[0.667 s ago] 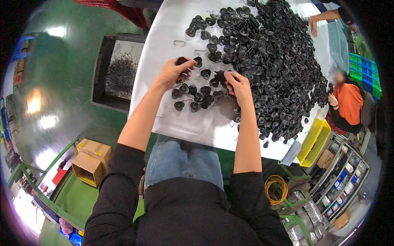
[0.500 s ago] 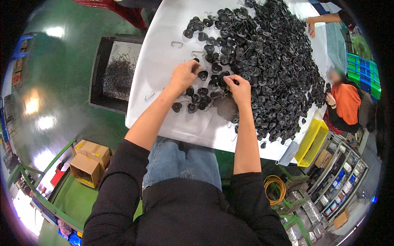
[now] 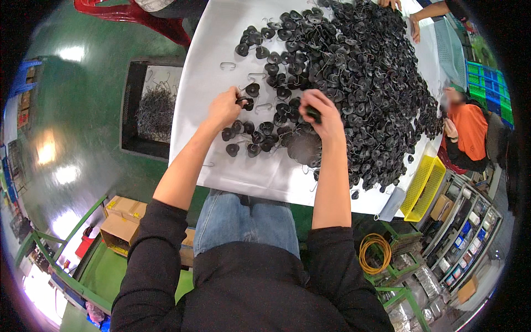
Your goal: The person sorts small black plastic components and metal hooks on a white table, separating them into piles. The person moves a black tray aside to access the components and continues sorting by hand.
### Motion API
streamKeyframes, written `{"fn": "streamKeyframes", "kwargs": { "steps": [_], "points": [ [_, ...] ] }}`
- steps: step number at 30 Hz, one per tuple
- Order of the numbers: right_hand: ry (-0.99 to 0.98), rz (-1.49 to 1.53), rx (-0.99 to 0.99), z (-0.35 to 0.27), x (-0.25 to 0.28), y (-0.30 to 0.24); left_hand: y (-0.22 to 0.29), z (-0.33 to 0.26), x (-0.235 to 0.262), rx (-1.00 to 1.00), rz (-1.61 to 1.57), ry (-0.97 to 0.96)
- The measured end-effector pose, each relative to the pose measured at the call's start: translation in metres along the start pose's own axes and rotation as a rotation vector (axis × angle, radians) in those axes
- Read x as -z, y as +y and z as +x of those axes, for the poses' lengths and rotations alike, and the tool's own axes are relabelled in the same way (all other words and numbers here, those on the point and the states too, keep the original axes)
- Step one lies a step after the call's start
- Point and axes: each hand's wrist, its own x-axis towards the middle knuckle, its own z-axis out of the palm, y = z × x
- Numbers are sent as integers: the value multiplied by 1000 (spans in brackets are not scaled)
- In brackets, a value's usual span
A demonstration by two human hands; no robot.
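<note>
A big pile of black suction cups with wire hooks [image 3: 365, 83] covers much of the white tabletop [image 3: 193, 99]. At the left edge of the pile, my left hand [image 3: 225, 108] pinches a black suction cup [image 3: 241, 101] between thumb and fingers. Closed around another dark cup [image 3: 313, 114], my right hand [image 3: 323, 116] hovers over the pile's near left side, slightly blurred. Between and below the hands lies a loose cluster of suction cups [image 3: 260, 135]. Some bare wire hooks [image 3: 227, 66] rest on the white surface beyond my left hand.
To the left, a black crate [image 3: 126, 110] holds a heap of wire hooks. A yellow basket [image 3: 423, 188] and a light blue basket [image 3: 449, 50] border the table's right side. One person in orange [image 3: 467, 133] sits at the right; another person's hands [image 3: 416, 27] reach in at the far right.
My left hand has moved left, away from the pile, with a suction cup. My right hand has curled and turned over its cup. At the far side, a second hand has come into view.
</note>
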Motion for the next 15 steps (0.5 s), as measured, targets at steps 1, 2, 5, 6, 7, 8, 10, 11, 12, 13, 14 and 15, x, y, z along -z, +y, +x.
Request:
{"fn": "streamKeyframes", "kwargs": {
  "steps": [1,2,5,6,7,8,10,11,12,13,14,15],
  "points": [
    [107,-263,-49,11,-7,2,-5,0,4,-35,-170,-44],
    [244,-670,-80,24,-15,5,-9,-1,6,-21,-141,-13],
    [521,-1360,27,45,-38,25,-17,-3,15,69,-20,30],
    [497,-1382,30,49,-41,28,-19,-2,19,112,-153,-52],
    [467,-1375,93,50,-40,28,-23,-3,22,165,-289,-157],
    [432,-1245,101,47,-38,29,-26,-5,24,219,-428,-263],
    [324,-984,114,42,-28,23,-32,-7,27,264,-594,-285],
    [262,-537,-39,34,-22,21,-35,-9,28,290,-677,-275],
    [149,-222,-77,28,-16,18,-38,-11,28,196,-462,-149],
    [67,88,-58,20,-12,18,-39,-14,26,109,-246,-8],
    [-14,401,-25,13,-9,18,-41,-17,25,64,-24,87],
    [29,507,-50,10,-8,19,-42,-18,26,23,-77,73]
  ]
}}
